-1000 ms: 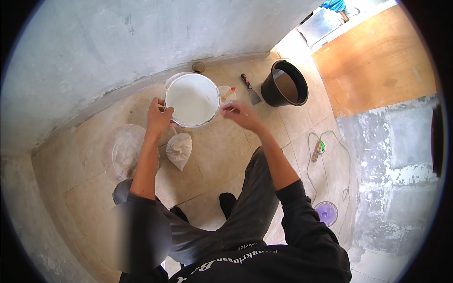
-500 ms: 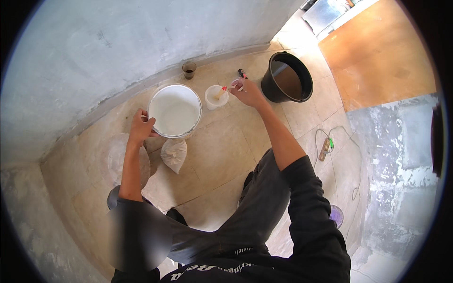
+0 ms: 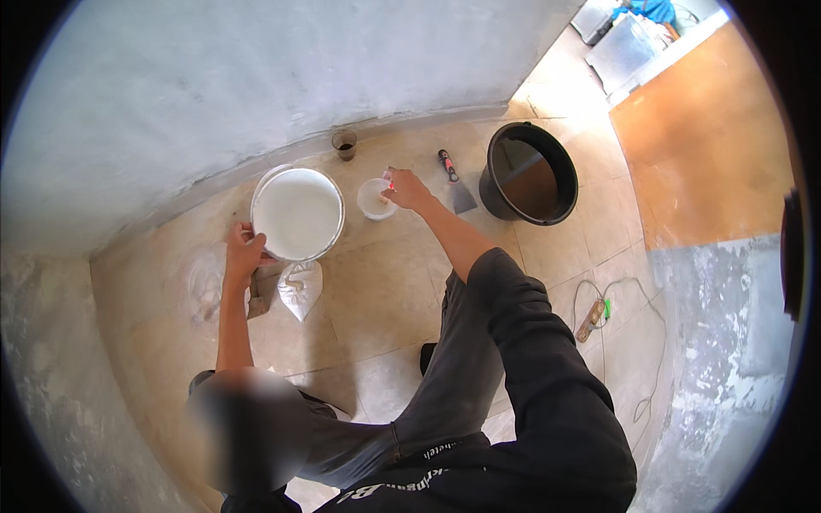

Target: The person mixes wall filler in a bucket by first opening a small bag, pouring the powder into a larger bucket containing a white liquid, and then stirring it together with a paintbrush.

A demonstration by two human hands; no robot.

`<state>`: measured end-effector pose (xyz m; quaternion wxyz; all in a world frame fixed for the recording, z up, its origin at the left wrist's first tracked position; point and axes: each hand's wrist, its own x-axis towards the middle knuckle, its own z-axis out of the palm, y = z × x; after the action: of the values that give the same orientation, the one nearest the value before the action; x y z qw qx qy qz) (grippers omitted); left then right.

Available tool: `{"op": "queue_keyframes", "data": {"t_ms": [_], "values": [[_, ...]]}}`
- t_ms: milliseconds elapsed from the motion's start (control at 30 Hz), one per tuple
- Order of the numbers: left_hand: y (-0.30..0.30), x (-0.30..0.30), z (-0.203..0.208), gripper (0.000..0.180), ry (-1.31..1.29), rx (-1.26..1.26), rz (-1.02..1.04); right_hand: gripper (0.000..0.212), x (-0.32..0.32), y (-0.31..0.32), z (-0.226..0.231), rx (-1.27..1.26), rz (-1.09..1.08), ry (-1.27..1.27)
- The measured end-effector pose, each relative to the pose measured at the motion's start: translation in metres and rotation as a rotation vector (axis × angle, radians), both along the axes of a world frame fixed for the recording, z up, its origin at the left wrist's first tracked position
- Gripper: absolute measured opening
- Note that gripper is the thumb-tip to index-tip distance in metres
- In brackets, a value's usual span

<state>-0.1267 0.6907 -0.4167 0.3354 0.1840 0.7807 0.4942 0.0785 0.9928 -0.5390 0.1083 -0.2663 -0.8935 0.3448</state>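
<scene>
A white bucket (image 3: 299, 214) of pale, whitish contents has its left side in my left hand (image 3: 245, 250), whose fingers are closed at the rim. Right of the bucket stands a small whitish tub (image 3: 374, 205). My right hand (image 3: 405, 188) is over that tub, its fingers closed around a red-tipped stick (image 3: 391, 185) that leans in it. The stick's lower end is hard to make out. A scraper (image 3: 460, 195) with a black and red handle lies on the floor to the right of this hand.
A black bucket (image 3: 560, 192) of brownish liquid stands at the right. By the wall is a dark cup (image 3: 344, 145). A white bag (image 3: 299, 291) sits below the white bucket. Further right lie a cable and a wooden block (image 3: 590, 321). An orange-brown board (image 3: 710, 145) is at far right.
My right hand has moved left to the tub and closed on the red-tipped stick. My left hand stays at the white bucket. The view has shifted, showing the scraper's blade.
</scene>
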Motion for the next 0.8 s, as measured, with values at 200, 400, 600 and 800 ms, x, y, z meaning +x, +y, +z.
{"op": "queue_keyframes", "data": {"t_ms": [200,400,600,800], "values": [[0.024,0.030,-0.007,0.031,-0.040,-0.023,0.057,0.027,0.030,0.017,0.005,-0.012,-0.001,0.069],[0.052,0.051,-0.019,0.030,0.001,-0.014,0.012,0.027,0.090,0.033,0.072,0.036,-0.109,0.225],[0.101,0.094,-0.026,0.029,-0.162,0.042,-0.086,0.030,0.162,0.061,0.171,0.119,-0.292,0.356],[0.152,0.150,-0.038,0.030,-0.161,0.072,-0.153,0.027,0.195,0.072,0.215,0.227,-0.361,0.388]]}}
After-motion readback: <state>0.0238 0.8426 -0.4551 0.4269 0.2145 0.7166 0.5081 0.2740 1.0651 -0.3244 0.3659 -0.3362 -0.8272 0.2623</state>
